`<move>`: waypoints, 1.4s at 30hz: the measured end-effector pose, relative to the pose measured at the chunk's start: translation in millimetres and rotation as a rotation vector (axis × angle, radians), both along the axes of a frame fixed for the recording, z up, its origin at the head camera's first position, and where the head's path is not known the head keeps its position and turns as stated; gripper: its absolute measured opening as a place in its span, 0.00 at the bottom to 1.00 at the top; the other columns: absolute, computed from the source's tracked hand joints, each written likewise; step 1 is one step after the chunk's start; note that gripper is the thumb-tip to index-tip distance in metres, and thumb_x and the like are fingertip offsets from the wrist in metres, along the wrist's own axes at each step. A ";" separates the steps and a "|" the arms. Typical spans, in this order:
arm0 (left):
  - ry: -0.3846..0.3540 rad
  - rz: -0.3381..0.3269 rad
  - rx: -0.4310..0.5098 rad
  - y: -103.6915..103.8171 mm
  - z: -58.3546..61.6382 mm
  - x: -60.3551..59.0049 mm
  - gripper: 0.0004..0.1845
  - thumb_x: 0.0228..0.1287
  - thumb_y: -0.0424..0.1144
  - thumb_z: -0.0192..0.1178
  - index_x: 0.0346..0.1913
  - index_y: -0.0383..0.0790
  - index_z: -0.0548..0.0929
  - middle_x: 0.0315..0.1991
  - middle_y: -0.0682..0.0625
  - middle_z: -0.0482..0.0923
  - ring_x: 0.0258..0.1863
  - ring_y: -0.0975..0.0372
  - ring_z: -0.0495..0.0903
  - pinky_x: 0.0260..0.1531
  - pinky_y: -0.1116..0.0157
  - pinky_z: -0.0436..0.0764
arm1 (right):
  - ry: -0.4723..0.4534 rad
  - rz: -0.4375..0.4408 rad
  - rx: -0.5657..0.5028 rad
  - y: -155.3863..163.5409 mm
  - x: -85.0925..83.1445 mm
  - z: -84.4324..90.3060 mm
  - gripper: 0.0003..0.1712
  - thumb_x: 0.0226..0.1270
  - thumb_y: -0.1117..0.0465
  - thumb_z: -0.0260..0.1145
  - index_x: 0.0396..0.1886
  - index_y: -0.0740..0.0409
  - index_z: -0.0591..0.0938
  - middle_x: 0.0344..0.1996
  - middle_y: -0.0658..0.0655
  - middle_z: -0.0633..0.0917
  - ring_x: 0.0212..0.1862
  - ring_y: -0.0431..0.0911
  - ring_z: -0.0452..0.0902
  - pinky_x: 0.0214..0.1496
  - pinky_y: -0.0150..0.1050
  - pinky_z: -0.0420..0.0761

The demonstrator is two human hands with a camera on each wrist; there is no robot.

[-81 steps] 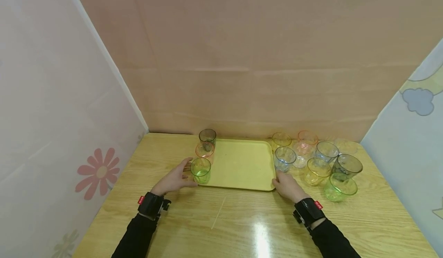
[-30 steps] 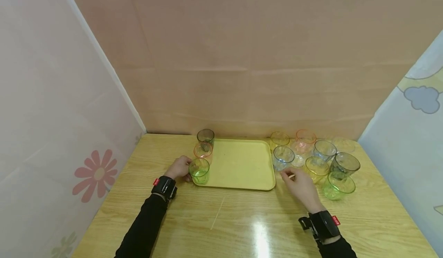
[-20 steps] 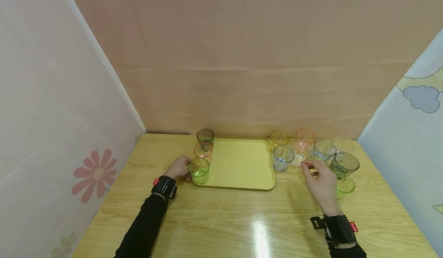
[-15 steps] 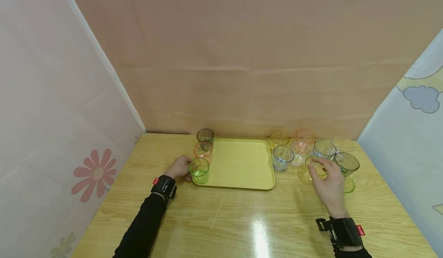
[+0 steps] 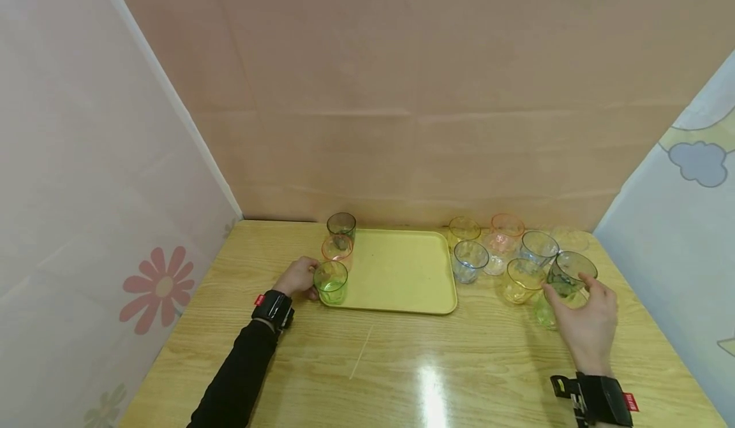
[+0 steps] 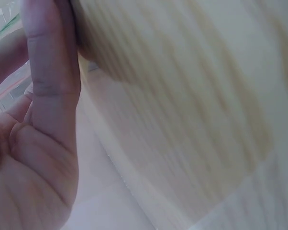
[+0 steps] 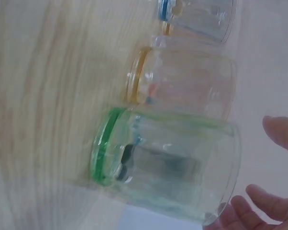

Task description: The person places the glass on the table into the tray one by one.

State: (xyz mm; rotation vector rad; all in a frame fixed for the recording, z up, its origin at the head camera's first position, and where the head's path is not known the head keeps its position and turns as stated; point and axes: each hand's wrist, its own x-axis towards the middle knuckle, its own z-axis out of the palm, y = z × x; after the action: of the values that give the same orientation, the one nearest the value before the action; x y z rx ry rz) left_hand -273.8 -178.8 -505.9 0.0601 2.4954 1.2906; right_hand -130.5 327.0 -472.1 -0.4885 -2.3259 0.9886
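A yellow tray lies on the wooden table, with three cups standing along its left edge: a dark one at the far corner, an orange one in the middle and a green cup at the near corner. The left hand is set against the left side of that green cup, fingers curled toward it; whether the cup or the tray rim is actually gripped cannot be told, since the left wrist view shows only a blurred palm and straightened fingers.

To the right of the tray a cluster of coloured cups stands close together on the table. The right hand is placed at the near right of this cluster, spread wide, thumb and fingers cupped around a grey cup without a closed grip being visible. A second green cup stands just in front of it, partly hidden behind the palm in the head view, and a yellow cup stands just left of it.

The grey cup is judged to be thin clear plastic: light, stiff, smooth and easily tipped or knocked into its neighbours. It is best taken around the side wall below the rim, thumb opposite fingers.
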 end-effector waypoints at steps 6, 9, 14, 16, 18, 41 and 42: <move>-0.006 0.003 -0.005 -0.4 0.4 -1.2 0.09 0.69 0.30 0.58 0.47 0.29 0.82 0.27 0.41 0.82 0.14 0.61 0.80 0.18 0.63 0.84 | -0.162 -0.011 -0.031 9.6 4.1 -1.6 0.48 0.64 0.49 0.68 0.72 0.72 0.59 0.63 0.78 0.62 0.61 0.69 0.60 0.52 0.62 0.66; -0.012 0.009 -0.017 -0.9 0.3 -1.9 0.08 0.69 0.29 0.58 0.47 0.29 0.82 0.28 0.41 0.82 0.14 0.60 0.81 0.19 0.63 0.84 | -0.204 0.004 -0.034 12.8 2.9 -4.6 0.50 0.62 0.46 0.69 0.72 0.73 0.59 0.61 0.78 0.64 0.59 0.69 0.62 0.49 0.60 0.66; -0.018 0.006 -0.035 -1.3 0.7 -2.0 0.08 0.69 0.30 0.58 0.46 0.30 0.82 0.28 0.41 0.82 0.14 0.61 0.81 0.19 0.63 0.85 | -0.269 0.024 -0.044 15.7 1.7 -5.8 0.56 0.60 0.42 0.71 0.73 0.74 0.55 0.61 0.80 0.66 0.59 0.70 0.63 0.53 0.63 0.68; -0.021 0.005 -0.036 -1.4 0.2 -2.1 0.08 0.68 0.30 0.59 0.47 0.30 0.82 0.28 0.41 0.82 0.14 0.61 0.81 0.19 0.63 0.85 | -0.308 0.034 -0.043 16.2 1.2 -5.0 0.59 0.60 0.41 0.71 0.74 0.74 0.52 0.61 0.81 0.65 0.59 0.72 0.63 0.54 0.64 0.69; -0.023 0.003 -0.033 -1.6 -0.2 -2.3 0.08 0.68 0.30 0.59 0.47 0.30 0.82 0.28 0.41 0.82 0.14 0.61 0.81 0.19 0.63 0.85 | -0.354 0.052 -0.039 16.7 0.6 -4.0 0.62 0.60 0.39 0.70 0.74 0.75 0.49 0.62 0.83 0.64 0.59 0.73 0.63 0.54 0.65 0.70; 0.007 -0.011 -0.006 -2.5 -7.7 -4.2 0.10 0.69 0.30 0.58 0.49 0.29 0.81 0.31 0.39 0.82 0.14 0.60 0.81 0.19 0.62 0.85 | -0.160 -0.045 -0.193 9.5 -0.2 5.8 0.55 0.59 0.48 0.72 0.75 0.63 0.51 0.67 0.69 0.62 0.63 0.63 0.63 0.51 0.49 0.70; 0.007 -0.008 -0.006 -1.9 -7.3 -3.9 0.10 0.69 0.30 0.57 0.49 0.29 0.81 0.31 0.39 0.82 0.14 0.60 0.81 0.19 0.62 0.85 | -0.135 -0.042 -0.202 9.0 -1.1 7.1 0.55 0.58 0.49 0.73 0.75 0.62 0.51 0.68 0.68 0.61 0.64 0.63 0.62 0.54 0.51 0.69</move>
State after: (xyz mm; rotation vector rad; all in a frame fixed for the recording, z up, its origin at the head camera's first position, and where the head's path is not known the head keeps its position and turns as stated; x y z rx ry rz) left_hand -277.7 -180.7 -513.2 0.0739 2.5025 1.2814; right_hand -131.6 336.0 -465.0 -0.7013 -2.3343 1.2102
